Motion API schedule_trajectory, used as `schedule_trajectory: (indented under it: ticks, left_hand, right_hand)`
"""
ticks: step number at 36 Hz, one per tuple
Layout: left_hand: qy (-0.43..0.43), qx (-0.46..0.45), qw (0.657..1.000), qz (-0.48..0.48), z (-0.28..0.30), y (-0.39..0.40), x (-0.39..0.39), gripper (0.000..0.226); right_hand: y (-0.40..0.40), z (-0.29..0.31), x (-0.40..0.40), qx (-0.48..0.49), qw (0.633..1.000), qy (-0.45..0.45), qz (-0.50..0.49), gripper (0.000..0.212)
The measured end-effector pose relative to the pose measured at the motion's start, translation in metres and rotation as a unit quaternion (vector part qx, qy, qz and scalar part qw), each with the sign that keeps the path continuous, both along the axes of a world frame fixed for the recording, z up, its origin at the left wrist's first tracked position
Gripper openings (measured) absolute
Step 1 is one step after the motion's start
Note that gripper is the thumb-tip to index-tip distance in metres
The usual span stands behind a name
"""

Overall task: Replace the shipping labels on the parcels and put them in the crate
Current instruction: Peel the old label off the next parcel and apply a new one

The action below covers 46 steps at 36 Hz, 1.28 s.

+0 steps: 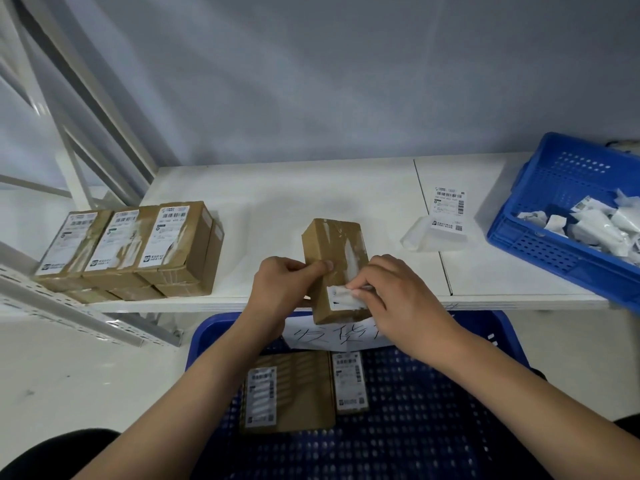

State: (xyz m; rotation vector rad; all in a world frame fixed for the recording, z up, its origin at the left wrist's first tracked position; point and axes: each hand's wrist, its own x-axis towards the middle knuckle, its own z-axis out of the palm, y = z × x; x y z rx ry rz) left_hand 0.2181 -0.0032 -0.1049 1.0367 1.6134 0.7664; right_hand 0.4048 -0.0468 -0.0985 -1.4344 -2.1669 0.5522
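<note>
Now right hand (398,299) pinching crumpled label (341,294), rectangular cardboard parcel (334,258).

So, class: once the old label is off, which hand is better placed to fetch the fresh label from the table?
Right hand: the fresh label lies on its side, while the left hand holds the parcel.

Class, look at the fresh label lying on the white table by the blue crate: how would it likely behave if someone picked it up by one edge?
The fresh label looks thin and flat, so it would probably flop and weigh almost nothing. Its lower end seems to curl off the table, so that end is probably easiest to grasp. If backed with adhesive, it may cling to fingers.
</note>
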Motion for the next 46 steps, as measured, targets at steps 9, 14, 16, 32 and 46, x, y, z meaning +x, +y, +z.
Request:
schedule_trajectory:
  ticks: [9,14,16,32,46]
  left_hand:
    - [-0.013,-0.006,1.0,0.017,0.006,0.004,-0.005,0.032]
    - [-0.025,-0.015,0.999,0.035,0.007,0.005,-0.006,0.031]
    - [-0.029,-0.022,0.998,0.042,0.008,0.006,-0.006,0.033]
    - [-0.049,-0.046,0.995,0.07,0.011,0.007,-0.008,0.035]
    - [-0.062,-0.013,0.995,0.08,0.019,0.01,-0.013,0.027]
  right_hand:
    - [-0.001,-0.002,0.0,0.023,1.0,0.008,0.008,0.004]
    - [0.0,-0.006,0.0,0.049,0.999,0.011,0.014,0.003]
    - [0.001,-0.006,0.0,0.056,0.998,0.013,0.014,0.005]
    - [-0.001,-0.005,0.0,0.075,0.997,0.012,0.019,0.007]
    - [-0.005,0.004,-0.003,0.048,0.999,0.002,0.009,0.006]
